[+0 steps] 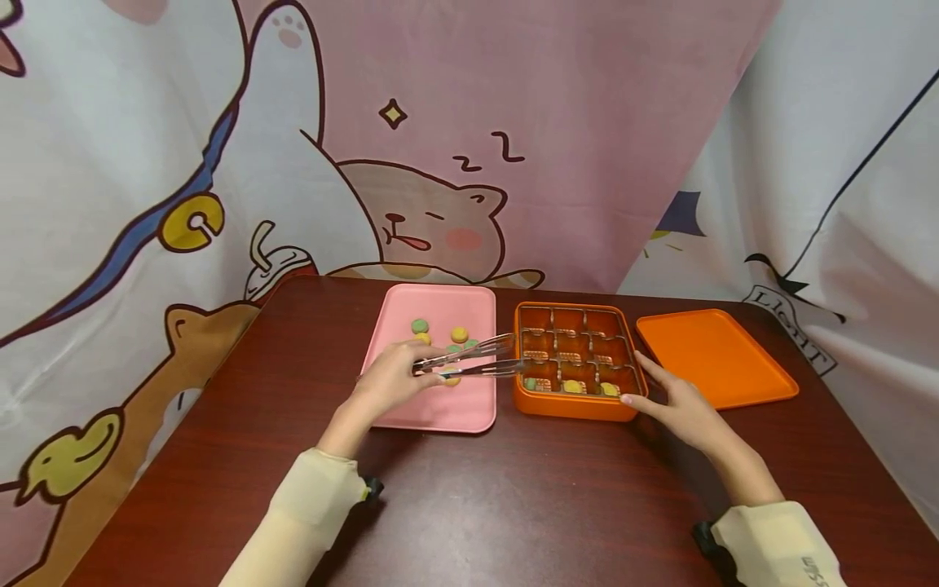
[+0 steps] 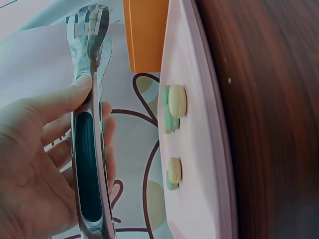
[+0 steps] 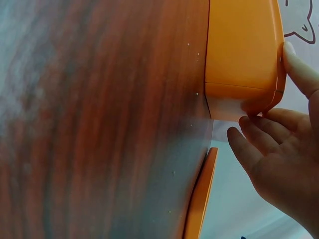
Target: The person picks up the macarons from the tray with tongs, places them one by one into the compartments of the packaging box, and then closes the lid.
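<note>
Sweets (image 1: 459, 334) lie on the pink tray (image 1: 411, 412) mid-desk, three more along the orange box (image 1: 568, 405) front row; left hand (image 1: 392, 379) grips tongs (image 1: 477, 360), right hand (image 1: 678, 403) fingertips steady the box corner

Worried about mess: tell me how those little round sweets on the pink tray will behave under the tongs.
The sweets look small, domed and smooth, so they may slip or skid on the pink tray. They seem light. The left hand's metal tongs might crush them.
</note>
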A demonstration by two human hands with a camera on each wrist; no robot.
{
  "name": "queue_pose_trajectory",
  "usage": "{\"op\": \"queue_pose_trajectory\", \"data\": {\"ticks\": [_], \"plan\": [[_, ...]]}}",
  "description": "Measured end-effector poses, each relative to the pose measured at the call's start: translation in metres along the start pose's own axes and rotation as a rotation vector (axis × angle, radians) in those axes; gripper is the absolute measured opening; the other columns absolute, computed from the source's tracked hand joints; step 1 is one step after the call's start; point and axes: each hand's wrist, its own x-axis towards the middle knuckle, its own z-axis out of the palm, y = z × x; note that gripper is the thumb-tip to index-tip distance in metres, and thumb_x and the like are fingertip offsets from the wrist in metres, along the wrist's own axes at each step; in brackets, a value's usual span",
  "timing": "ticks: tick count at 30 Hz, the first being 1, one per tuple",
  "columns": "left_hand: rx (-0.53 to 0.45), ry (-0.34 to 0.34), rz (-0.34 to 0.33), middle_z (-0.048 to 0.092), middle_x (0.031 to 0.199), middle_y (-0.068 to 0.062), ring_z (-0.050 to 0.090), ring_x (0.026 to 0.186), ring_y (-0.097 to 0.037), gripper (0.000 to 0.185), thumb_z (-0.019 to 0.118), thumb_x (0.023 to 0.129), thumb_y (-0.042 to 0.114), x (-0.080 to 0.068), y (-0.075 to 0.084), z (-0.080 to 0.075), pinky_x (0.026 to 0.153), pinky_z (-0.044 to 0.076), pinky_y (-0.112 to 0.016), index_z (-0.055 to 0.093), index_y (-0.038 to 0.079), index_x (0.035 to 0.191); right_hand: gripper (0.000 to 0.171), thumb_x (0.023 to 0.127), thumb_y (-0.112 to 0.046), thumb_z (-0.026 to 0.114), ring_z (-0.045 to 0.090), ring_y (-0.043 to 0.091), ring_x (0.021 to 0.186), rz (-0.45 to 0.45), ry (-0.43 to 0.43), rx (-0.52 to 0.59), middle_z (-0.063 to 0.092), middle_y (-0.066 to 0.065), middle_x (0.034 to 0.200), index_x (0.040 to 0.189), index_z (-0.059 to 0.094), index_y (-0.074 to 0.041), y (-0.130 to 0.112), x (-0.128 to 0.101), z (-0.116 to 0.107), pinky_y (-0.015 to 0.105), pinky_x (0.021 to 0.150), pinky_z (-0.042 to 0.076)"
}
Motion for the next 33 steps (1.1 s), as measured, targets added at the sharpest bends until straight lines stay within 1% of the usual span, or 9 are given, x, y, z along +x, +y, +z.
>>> {"op": "queue_pose_trajectory", "data": {"ticks": [4, 8, 14, 19, 22, 26, 33], "plan": [[0.005, -0.012, -0.010, 0.072, 0.113, -0.007, 0.064, 0.091, -0.019, 0.039, 0.081, 0.083, 0.019, -0.004, -0.004, -0.001, 0.079, 0.051, -0.036, 0.073, 0.012, 0.120, 0.088, 0.095, -0.042, 0.066, 0.031, 0.057, 0.139, -0.006, 0.004, 0.001, 0.031, 0.035, 0.155, 0.160, 0.017, -0.008, 0.001, 0.000, 0.000, 0.073, 0.105, 0.030], [-0.002, -0.011, -0.019, 0.072, 0.116, -0.008, 0.065, 0.095, -0.020, 0.037, 0.081, 0.083, 0.017, -0.008, -0.009, -0.001, 0.081, 0.052, -0.037, 0.073, 0.012, 0.120, 0.088, 0.095, -0.041, 0.066, 0.031, 0.057, 0.139, -0.008, 0.006, -0.003, 0.030, 0.035, 0.155, 0.160, 0.017, -0.007, 0.000, -0.001, 0.000, 0.072, 0.105, 0.030], [-0.004, 0.002, -0.054, 0.073, 0.112, -0.006, 0.064, 0.093, -0.018, 0.035, 0.081, 0.083, 0.015, -0.014, -0.018, -0.002, 0.081, 0.051, -0.037, 0.074, 0.013, 0.117, 0.088, 0.095, -0.042, 0.066, 0.031, 0.057, 0.139, -0.005, 0.007, -0.010, 0.029, 0.036, 0.155, 0.159, 0.018, -0.006, -0.001, -0.001, 0.000, 0.072, 0.105, 0.030], [-0.003, 0.002, -0.079, 0.073, 0.102, -0.005, 0.060, 0.082, -0.017, 0.035, 0.081, 0.082, 0.015, -0.019, -0.024, -0.006, 0.071, 0.047, -0.031, 0.075, 0.012, 0.116, 0.088, 0.095, -0.042, 0.066, 0.031, 0.058, 0.139, -0.007, 0.009, -0.011, 0.029, 0.036, 0.155, 0.159, 0.018, -0.006, -0.002, -0.001, 0.000, 0.073, 0.105, 0.030], [-0.002, 0.005, -0.085, 0.072, 0.096, -0.005, 0.059, 0.078, -0.018, 0.034, 0.081, 0.082, 0.014, -0.021, -0.029, -0.007, 0.068, 0.044, -0.029, 0.075, 0.012, 0.115, 0.088, 0.094, -0.042, 0.066, 0.031, 0.058, 0.139, -0.005, 0.008, -0.013, 0.029, 0.036, 0.155, 0.159, 0.018, -0.006, -0.002, -0.001, -0.001, 0.073, 0.105, 0.030], [0.001, 0.017, -0.087, 0.074, 0.097, -0.005, 0.060, 0.079, -0.018, 0.034, 0.082, 0.081, 0.013, -0.024, -0.037, -0.006, 0.069, 0.045, -0.030, 0.076, 0.012, 0.114, 0.089, 0.094, -0.043, 0.066, 0.031, 0.058, 0.139, 0.003, 0.004, -0.013, 0.029, 0.035, 0.155, 0.159, 0.018, -0.006, -0.002, -0.001, -0.001, 0.073, 0.105, 0.029], [-0.004, 0.013, -0.126, 0.074, 0.098, -0.005, 0.059, 0.080, -0.018, 0.034, 0.082, 0.080, 0.012, -0.030, -0.047, -0.007, 0.070, 0.045, -0.031, 0.076, 0.011, 0.113, 0.089, 0.094, -0.043, 0.066, 0.031, 0.057, 0.139, 0.007, 0.007, -0.010, 0.030, 0.035, 0.155, 0.159, 0.017, -0.006, -0.002, 0.000, 0.000, 0.073, 0.105, 0.029]]}}
